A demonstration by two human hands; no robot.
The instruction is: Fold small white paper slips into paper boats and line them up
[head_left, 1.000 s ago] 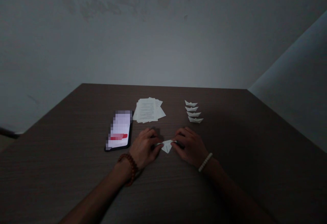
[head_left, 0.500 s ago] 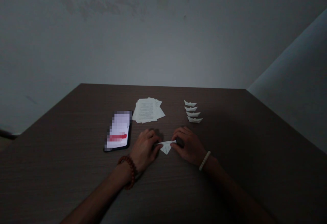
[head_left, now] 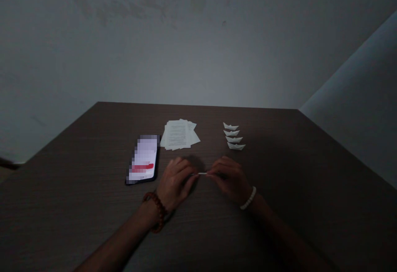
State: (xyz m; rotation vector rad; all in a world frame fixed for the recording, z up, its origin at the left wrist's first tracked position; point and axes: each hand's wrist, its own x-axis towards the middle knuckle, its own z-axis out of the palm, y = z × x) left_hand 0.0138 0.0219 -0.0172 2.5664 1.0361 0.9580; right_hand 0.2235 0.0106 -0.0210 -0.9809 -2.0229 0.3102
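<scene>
A small folded piece of white paper [head_left: 202,173] spans the gap between my hands, showing only as a thin pale edge. My left hand [head_left: 178,181] pinches its left end between thumb and fingers. On the other end, my right hand [head_left: 229,179] grips it the same way. Most of the paper is hidden behind my fingers or turned edge-on. Beyond my right hand, several small folded paper boats [head_left: 236,146] lie in a column, one behind another.
A stack of loose printed paper sheets [head_left: 178,134] lies beyond my left hand. Left of that hand rests a phone [head_left: 144,158] with its screen lit. The dark wooden table [head_left: 198,234] meets a stained pale wall [head_left: 198,56] at its far edge.
The downward-pointing triangle of the paper was visible before; now just a narrow edge shows. Both hands have stayed in nearly the same place, with the right wrist turned slightly.
</scene>
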